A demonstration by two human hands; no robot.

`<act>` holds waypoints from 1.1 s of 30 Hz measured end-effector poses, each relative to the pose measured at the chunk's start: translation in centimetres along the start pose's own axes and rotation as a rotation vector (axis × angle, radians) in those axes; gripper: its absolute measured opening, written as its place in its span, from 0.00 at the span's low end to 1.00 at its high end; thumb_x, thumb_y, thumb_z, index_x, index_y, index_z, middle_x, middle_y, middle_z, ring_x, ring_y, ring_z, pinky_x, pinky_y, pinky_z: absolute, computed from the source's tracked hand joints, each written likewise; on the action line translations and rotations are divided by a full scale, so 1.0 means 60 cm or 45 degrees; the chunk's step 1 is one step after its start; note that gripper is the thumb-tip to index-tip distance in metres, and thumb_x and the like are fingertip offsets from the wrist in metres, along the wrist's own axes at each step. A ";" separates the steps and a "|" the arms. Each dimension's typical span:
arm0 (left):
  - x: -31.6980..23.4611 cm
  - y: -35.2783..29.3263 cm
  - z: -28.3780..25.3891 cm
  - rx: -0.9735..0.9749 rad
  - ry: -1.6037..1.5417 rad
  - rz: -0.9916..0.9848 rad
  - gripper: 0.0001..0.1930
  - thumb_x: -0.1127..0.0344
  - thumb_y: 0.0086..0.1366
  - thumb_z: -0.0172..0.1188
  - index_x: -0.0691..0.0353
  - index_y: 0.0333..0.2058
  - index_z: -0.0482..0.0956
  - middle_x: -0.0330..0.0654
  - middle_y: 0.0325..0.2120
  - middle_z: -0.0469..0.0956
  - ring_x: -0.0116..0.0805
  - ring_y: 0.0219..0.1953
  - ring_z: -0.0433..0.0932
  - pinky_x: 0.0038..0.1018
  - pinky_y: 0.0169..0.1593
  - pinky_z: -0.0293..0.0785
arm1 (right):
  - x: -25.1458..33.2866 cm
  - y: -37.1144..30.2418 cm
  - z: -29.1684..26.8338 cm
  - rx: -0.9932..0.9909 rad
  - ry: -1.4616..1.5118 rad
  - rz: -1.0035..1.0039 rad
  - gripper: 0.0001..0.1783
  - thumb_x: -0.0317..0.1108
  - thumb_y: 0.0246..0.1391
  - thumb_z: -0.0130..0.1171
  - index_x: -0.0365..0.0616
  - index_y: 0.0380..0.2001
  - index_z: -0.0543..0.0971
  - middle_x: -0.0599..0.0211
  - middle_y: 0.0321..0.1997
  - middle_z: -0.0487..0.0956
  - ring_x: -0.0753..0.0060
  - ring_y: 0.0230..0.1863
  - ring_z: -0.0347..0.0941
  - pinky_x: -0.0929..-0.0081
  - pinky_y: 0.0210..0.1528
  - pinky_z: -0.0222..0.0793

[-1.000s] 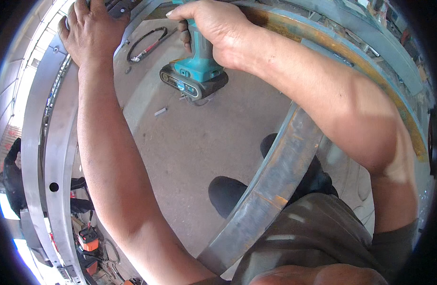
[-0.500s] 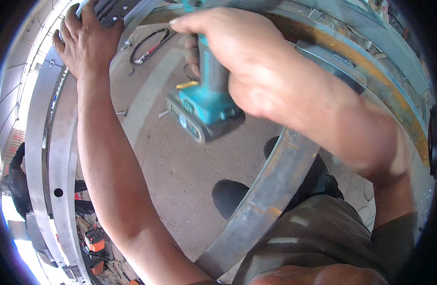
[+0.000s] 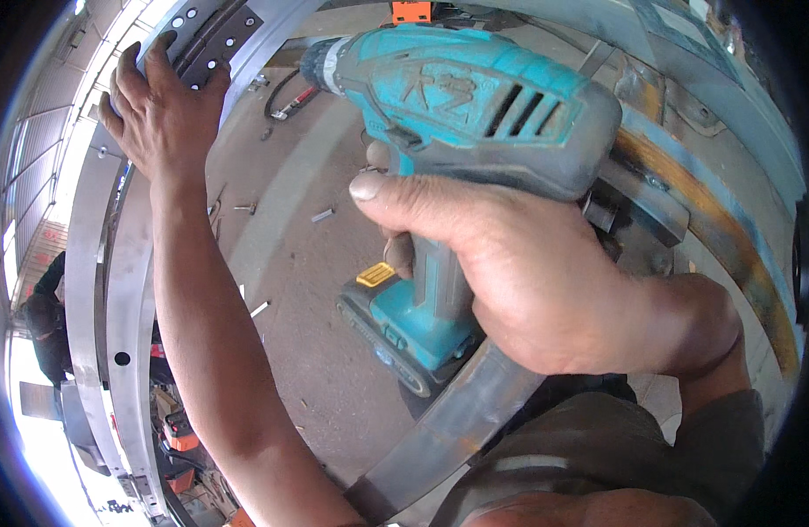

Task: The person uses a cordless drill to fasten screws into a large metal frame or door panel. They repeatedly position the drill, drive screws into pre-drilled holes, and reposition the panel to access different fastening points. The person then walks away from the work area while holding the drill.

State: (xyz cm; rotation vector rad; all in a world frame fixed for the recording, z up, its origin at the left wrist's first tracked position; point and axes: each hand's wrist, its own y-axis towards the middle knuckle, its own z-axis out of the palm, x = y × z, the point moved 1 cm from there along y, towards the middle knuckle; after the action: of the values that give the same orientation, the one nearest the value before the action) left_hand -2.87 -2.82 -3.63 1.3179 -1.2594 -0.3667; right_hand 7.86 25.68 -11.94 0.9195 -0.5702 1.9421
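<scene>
A teal and black cordless drill [image 3: 462,97] is gripped in my right hand [image 3: 536,272], its chuck pointing left and its battery hanging below the handle. My fingers wrap the grip, and the thumb lies along its near side. At the upper left, my left hand [image 3: 166,123] rests with fingers spread on a grey metal frame [image 3: 86,255]. Its fingertips touch the area beside a dark hinge [image 3: 213,46] with several holes and rivet-like heads. The chuck is apart from the hinge. Whether a bit sits in the chuck cannot be made out.
A curved-looking metal bar [image 3: 448,430] crosses in front of my body. Rusty steel [image 3: 686,193] runs along the right. On the floor lie a black cable with a red part [image 3: 295,104] and several small metal pieces. Another person [image 3: 46,321] is at the far left, beyond the frame.
The drill has come down and nearer in my right hand, so its whole body now shows. My left hand stays on the frame beside the hinge; the view has shifted slightly.
</scene>
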 end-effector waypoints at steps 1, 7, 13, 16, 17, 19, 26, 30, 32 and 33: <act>-0.001 0.000 0.000 0.004 0.015 0.008 0.42 0.38 0.52 0.73 0.47 0.63 0.73 0.50 0.66 0.65 0.48 0.71 0.61 0.53 0.73 0.46 | 0.001 0.000 0.001 0.017 -0.009 -0.002 0.09 0.39 0.64 0.60 0.45 0.33 0.76 0.76 0.26 0.70 0.80 0.28 0.65 0.74 0.35 0.66; 0.004 -0.002 -0.002 -0.031 0.025 0.029 0.42 0.34 0.53 0.72 0.47 0.63 0.73 0.50 0.66 0.65 0.49 0.70 0.62 0.52 0.73 0.46 | 0.012 -0.011 0.014 0.048 0.009 -0.172 0.09 0.36 0.66 0.58 0.41 0.38 0.77 0.73 0.29 0.75 0.78 0.31 0.70 0.73 0.37 0.69; -0.003 0.006 0.013 -0.009 0.116 -0.015 0.39 0.29 0.59 0.64 0.46 0.62 0.74 0.50 0.65 0.65 0.46 0.71 0.61 0.51 0.74 0.42 | 0.018 -0.007 0.002 0.044 0.021 -0.117 0.08 0.34 0.65 0.59 0.39 0.39 0.78 0.71 0.31 0.78 0.77 0.32 0.72 0.73 0.38 0.71; -0.003 0.010 0.016 0.016 0.129 -0.037 0.36 0.31 0.61 0.63 0.44 0.62 0.74 0.49 0.64 0.65 0.45 0.71 0.59 0.50 0.74 0.41 | 0.021 -0.009 0.000 0.066 0.038 -0.182 0.08 0.33 0.65 0.59 0.39 0.40 0.78 0.70 0.32 0.79 0.77 0.33 0.74 0.72 0.38 0.72; -0.002 0.011 0.016 0.021 0.126 -0.056 0.35 0.31 0.61 0.63 0.44 0.61 0.75 0.49 0.64 0.66 0.45 0.71 0.60 0.50 0.74 0.42 | 0.021 -0.009 0.000 0.069 0.034 -0.206 0.08 0.33 0.65 0.59 0.39 0.40 0.78 0.70 0.33 0.80 0.77 0.33 0.74 0.72 0.38 0.72; -0.003 0.012 0.018 -0.027 0.093 -0.070 0.33 0.33 0.62 0.63 0.43 0.60 0.76 0.49 0.63 0.66 0.46 0.70 0.61 0.50 0.73 0.43 | 0.019 -0.009 0.001 0.060 -0.033 -0.240 0.08 0.33 0.65 0.59 0.39 0.40 0.78 0.70 0.33 0.80 0.76 0.33 0.75 0.72 0.37 0.72; -0.009 0.017 0.021 -0.018 0.125 -0.123 0.30 0.36 0.61 0.65 0.43 0.57 0.77 0.50 0.59 0.69 0.47 0.66 0.65 0.48 0.71 0.46 | 0.015 -0.006 0.006 -0.001 -0.058 -0.270 0.09 0.34 0.65 0.59 0.39 0.38 0.78 0.70 0.30 0.79 0.77 0.30 0.74 0.72 0.34 0.71; -0.012 0.019 0.019 -0.029 0.106 -0.147 0.32 0.37 0.61 0.66 0.47 0.58 0.74 0.49 0.58 0.70 0.47 0.66 0.65 0.48 0.71 0.48 | 0.019 -0.006 0.001 0.011 -0.033 -0.069 0.10 0.36 0.65 0.60 0.39 0.38 0.78 0.71 0.28 0.77 0.78 0.29 0.72 0.74 0.35 0.70; -0.012 0.020 0.018 -0.049 0.072 -0.137 0.33 0.38 0.61 0.66 0.49 0.59 0.73 0.49 0.58 0.70 0.47 0.66 0.65 0.48 0.71 0.48 | 0.019 -0.006 0.001 0.013 0.004 -0.069 0.10 0.36 0.65 0.59 0.39 0.38 0.78 0.72 0.28 0.77 0.78 0.29 0.71 0.74 0.35 0.69; -0.010 0.020 0.017 -0.061 0.036 -0.125 0.34 0.38 0.61 0.66 0.50 0.59 0.72 0.48 0.58 0.71 0.47 0.66 0.65 0.48 0.71 0.48 | 0.017 -0.005 0.005 0.011 0.014 -0.087 0.10 0.36 0.65 0.59 0.40 0.38 0.78 0.72 0.28 0.76 0.78 0.30 0.71 0.75 0.35 0.69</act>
State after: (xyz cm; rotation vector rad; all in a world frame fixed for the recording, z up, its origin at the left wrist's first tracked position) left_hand -4.42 -2.50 -3.14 1.3426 -1.1585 -0.4437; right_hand 7.90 26.16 -10.97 0.9216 -0.5177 1.8884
